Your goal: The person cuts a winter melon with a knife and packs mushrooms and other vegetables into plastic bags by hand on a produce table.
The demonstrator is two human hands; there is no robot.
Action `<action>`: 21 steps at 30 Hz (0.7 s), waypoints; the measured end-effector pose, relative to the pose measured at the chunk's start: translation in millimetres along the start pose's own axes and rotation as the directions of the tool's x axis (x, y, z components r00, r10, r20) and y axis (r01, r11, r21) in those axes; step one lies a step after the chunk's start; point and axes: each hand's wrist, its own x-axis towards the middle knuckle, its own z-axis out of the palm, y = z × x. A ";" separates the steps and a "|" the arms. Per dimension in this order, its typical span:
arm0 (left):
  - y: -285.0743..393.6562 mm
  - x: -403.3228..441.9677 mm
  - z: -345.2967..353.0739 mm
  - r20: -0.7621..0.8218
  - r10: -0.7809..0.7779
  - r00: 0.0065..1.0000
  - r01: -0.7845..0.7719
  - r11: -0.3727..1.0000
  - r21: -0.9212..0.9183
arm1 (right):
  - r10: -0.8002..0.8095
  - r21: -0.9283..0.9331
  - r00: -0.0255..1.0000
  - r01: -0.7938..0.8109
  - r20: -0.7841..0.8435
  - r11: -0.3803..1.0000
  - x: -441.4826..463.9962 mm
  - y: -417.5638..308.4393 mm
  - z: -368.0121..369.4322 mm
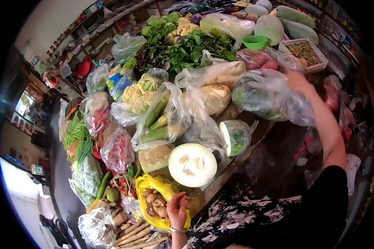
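My left hand [178, 211] is at the right rim of a yellow plastic bag [143, 186] that holds brown mushrooms [156, 203]; its fingers are bent, and whether they grip the bag is unclear. Just beyond it lies a cut white melon half [193, 165]. My right hand [297, 81] reaches far out at the right, over the top of a clear plastic bag [262, 93] with green vegetables inside. Its fingers are blurred, so their grip cannot be made out. Behind it are a bag of red vegetables [255, 59] and a white basket [305, 54] of small brownish pieces.
Bagged corn-like vegetables [158, 114], cauliflower [133, 93] and red chillies [117, 151] crowd the table's middle and left. A cut winter melon [235, 137] stands near the front edge. Leafy greens [191, 50], a green bowl [254, 41] and whole melons [269, 30] are at the back.
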 end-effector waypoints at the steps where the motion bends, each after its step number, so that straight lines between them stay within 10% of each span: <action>1: 0.5 -0.6 2.4 0.000 -0.009 1.000 0.009 1.000 0.025 | 0.004 0.333 0.999 0.008 -0.033 0.943 -3.7 25.6 35.1; 8: 11.2 -2.7 18.1 -0.045 -0.035 0.998 0.039 0.993 0.109 | 0.353 0.589 0.929 -0.224 -0.112 0.776 10.7 -11.1 132.8; 12: 1.8 -0.5 31.8 -0.013 0.040 0.999 -0.037 0.978 0.204 | 0.136 0.376 0.917 0.016 -0.374 0.927 45.5 -48.6 181.5; 16: 4.8 4.6 42.9 0.020 -0.081 0.997 0.078 0.991 0.112 | 0.226 0.439 0.908 -0.053 -0.352 0.897 28.3 -62.7 189.4; 18: 6.1 5.3 44.2 0.027 -0.140 0.990 0.139 0.989 0.042 | -0.002 0.483 0.916 0.213 -0.401 0.849 22.0 -44.1 179.9; 21: 5.6 5.1 40.2 0.012 -0.093 0.996 0.090 0.983 0.161 | -0.040 0.355 0.982 0.104 -0.184 0.929 9.0 -56.3 120.4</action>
